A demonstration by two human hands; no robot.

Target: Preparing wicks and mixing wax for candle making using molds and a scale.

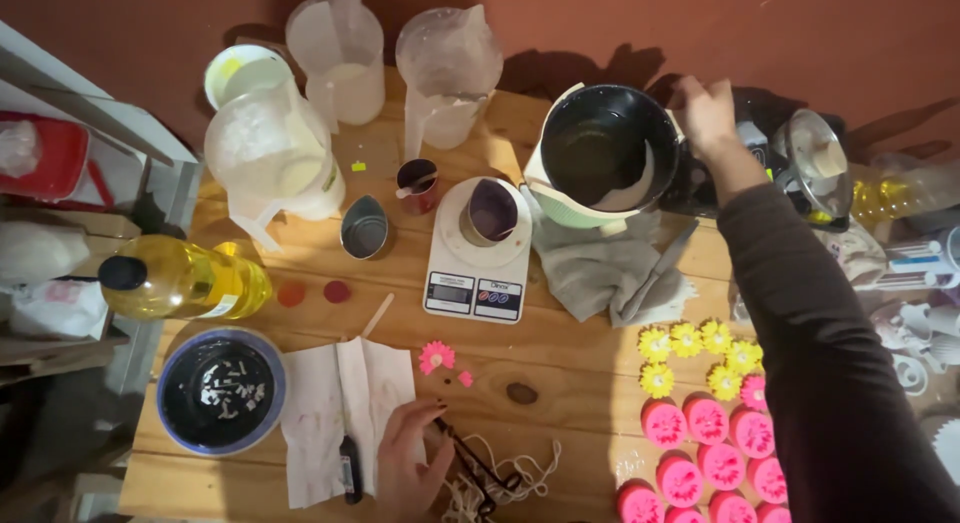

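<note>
My right hand (pixel 705 113) reaches far across the wooden table (pixel 560 353) and grips the rim or handle of a dark pot (pixel 600 153) tilted on a grey cloth (pixel 600 268). Near the front edge, my left hand (pixel 410 458) rests on a white paper towel (pixel 345 403), its fingers by a tangle of string and a dark metal tool (pixel 480 473). A white kitchen scale (pixel 480 253) in the middle carries a small metal cup (pixel 490 213). A pink flower shape (pixel 436 356) lies in front of the scale.
Several clear plastic jugs (pixel 275 153) stand at the back left. A yellow oil bottle (pixel 180 278) lies on its side, above a blue-rimmed bowl (pixel 220 391). Yellow flower shapes (pixel 700 353) and pink moulds (pixel 710 453) fill the right front. A small tin (pixel 363 226) and cup (pixel 417 186) sit left of the scale.
</note>
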